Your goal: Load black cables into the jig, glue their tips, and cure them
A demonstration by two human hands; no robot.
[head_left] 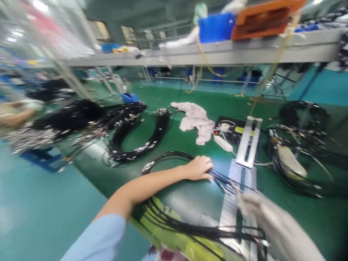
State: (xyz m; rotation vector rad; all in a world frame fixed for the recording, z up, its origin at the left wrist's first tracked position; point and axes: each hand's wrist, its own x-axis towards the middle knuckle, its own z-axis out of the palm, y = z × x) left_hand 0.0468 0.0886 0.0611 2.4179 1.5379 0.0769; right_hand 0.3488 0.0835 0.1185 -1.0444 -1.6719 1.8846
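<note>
My left hand, bare below a light blue sleeve, is closed around a bundle of thin black cables. The bundle loops back to the left and round toward me. Its loose ends fan out to the right over a slotted metal fixture. My right hand, in a whitish glove or cover, is beside those ends and smeared by motion. Whether its fingers grip the ends is not visible. Nearer to me, the bundle's other stretch lies across the lower fixture and a yellow-green sheet.
A curved cable bundle and a big cable heap lie left. Beyond my left hand is a pale cloth, beside a black device. More cable coils lie right. A raised shelf holds bins. A co-worker's arm shows far left.
</note>
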